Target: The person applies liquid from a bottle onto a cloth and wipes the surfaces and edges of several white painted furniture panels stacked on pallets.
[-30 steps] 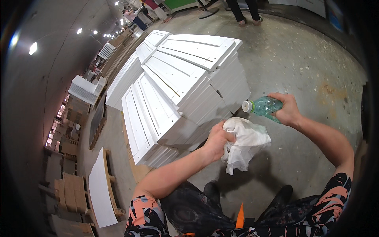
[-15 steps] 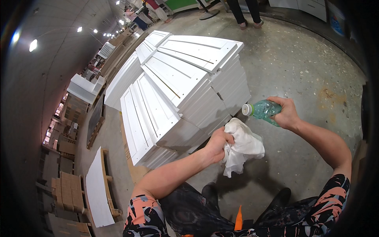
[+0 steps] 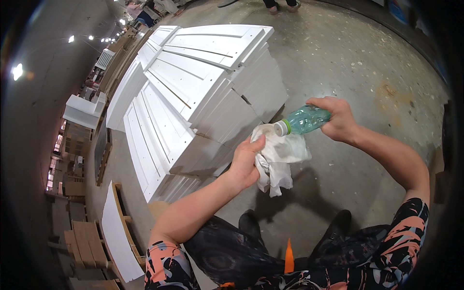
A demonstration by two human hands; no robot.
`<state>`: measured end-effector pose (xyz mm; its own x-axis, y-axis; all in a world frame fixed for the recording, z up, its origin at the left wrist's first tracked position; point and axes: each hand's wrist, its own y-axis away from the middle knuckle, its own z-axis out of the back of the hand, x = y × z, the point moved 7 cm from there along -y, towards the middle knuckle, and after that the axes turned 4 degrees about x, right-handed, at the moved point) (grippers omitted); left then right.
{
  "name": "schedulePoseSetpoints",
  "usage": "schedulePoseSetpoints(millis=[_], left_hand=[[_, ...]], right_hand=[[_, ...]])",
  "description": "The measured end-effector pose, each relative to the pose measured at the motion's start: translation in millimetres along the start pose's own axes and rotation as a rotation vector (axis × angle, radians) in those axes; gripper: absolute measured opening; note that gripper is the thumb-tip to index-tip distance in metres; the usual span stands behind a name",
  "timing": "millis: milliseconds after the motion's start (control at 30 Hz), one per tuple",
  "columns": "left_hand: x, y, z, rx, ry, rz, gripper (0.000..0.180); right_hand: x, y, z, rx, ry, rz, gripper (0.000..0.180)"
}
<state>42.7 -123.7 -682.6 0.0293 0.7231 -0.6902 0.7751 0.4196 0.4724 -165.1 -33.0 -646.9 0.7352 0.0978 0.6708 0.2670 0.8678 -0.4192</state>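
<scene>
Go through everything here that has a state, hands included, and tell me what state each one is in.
Left hand: closed around the white cloth.
White cloth: crumpled, hanging loose, under the bottle mouth.
Right hand: gripping the bottle.
Green plastic bottle: tipped sideways, mouth at the cloth.
White panels: stacked in piles on the floor.

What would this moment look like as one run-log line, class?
left hand: holds white cloth | right hand: holds green bottle tipped, neck over cloth | beside: stacked white panels | floor: concrete
</scene>
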Motion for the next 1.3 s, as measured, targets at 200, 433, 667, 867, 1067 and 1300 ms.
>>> schedulePoseSetpoints(millis=[200, 433, 667, 867, 1067, 1300], left_hand=[[3, -4, -9, 0.070, 0.096, 0.019, 0.039], [-3, 0, -14, 0.099, 0.156, 0.023, 0.038], [-1, -4, -16, 0.111, 0.075, -0.001, 0.041], [4, -6, -9, 0.094, 0.122, 0.026, 0.039], [6, -5, -16, 0.076, 0.092, 0.011, 0.039], [-2, -6, -16, 0.119, 0.170, -0.017, 0.040]], right_hand=[[14, 1, 6, -0.048, 0.228, 0.261, 0.044], [30, -4, 14, -0.165, 0.388, 0.450, 0.040], [46, -6, 22, -0.296, 0.603, 0.595, 0.033], [89, 11, 20, -0.410, 0.764, 0.825, 0.027], [81, 6, 27, -0.426, 0.845, 0.787, 0.031], [105, 18, 28, -0.429, 0.737, 0.861, 0.032]])
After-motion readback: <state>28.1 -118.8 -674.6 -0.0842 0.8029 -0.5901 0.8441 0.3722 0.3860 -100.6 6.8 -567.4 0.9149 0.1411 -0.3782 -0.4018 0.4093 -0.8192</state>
